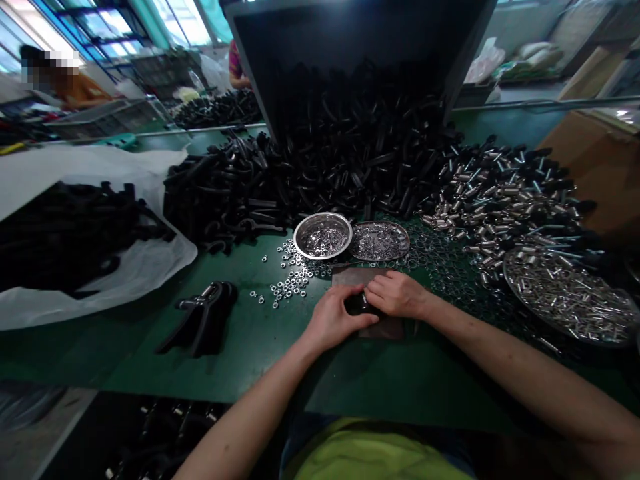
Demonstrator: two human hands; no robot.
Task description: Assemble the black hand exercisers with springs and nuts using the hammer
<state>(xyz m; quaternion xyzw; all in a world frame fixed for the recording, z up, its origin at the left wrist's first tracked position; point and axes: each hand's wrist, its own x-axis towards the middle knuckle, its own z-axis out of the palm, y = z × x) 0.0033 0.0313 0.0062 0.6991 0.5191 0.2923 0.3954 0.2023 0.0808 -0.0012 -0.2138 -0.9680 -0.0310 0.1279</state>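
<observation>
Both hands meet over a flat brownish-grey plate (pixel 384 329) on the green bench. My left hand (pixel 336 316) curls round a small black plastic part (pixel 356 305), thumb at its near side. The fingers of my right hand (pixel 397 294) are bent against the same part from the right; whether they pinch something small is hidden. Just beyond the plate stand a round steel bowl (pixel 324 254) and an oval metal dish (pixel 380 241), both with small metal pieces. Loose metal nuts (pixel 289 283) lie scattered left of the plate. A black spring clamp (pixel 203 320) rests farther left.
Black plastic parts (pixel 350 170) are heaped across the back before a large dark bin (pixel 360 60). A white bag (pixel 175 267) of black parts lies left. Springs (pixel 500 193) and a tray (pixel 570 297) of metal pins are right, near a cardboard box (pixel 590 160). A person (pixel 75 83) sits far left.
</observation>
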